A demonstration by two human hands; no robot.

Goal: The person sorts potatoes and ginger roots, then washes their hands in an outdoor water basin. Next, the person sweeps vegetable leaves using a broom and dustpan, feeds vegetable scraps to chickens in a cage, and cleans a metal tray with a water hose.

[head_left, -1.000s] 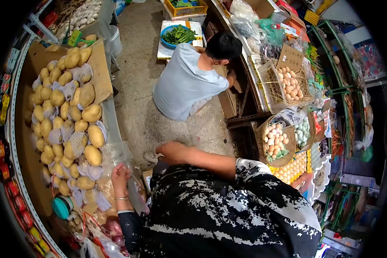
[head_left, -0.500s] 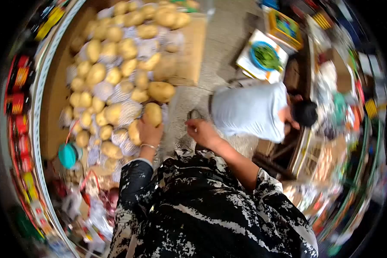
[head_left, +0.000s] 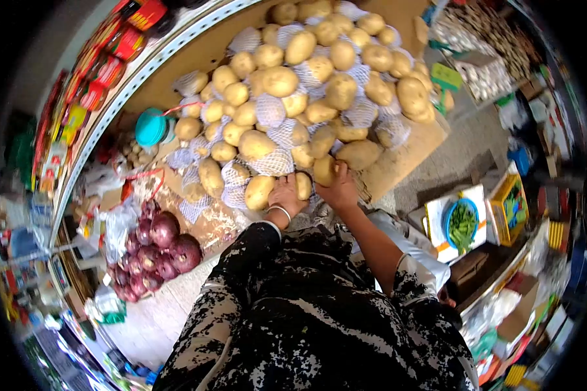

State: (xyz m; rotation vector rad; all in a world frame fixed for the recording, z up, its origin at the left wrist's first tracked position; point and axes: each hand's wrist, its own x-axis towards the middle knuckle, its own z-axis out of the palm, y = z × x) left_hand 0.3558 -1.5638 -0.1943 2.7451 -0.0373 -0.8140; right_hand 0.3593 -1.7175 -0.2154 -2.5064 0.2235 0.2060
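Note:
A heap of potatoes, many in white foam netting, lies in front of me. My left hand, with a bracelet at the wrist, rests at the heap's near edge, fingers stretched forward. It lies between a smooth potato on its left and a smaller potato on its right. Just to the right, my right hand has its thumb and fingers around an upright potato. Beyond those fingers sits a large long potato.
Red onions are piled at the left, near a teal-lidded container. A perforated metal shelf edge curves behind. A person in a light shirt is partly hidden beside my right arm, near a blue bowl of greens.
My view has turned left, bringing the onions into sight. My right hand has moved from above the floor onto a potato. The left hand has left the potato it was touching.

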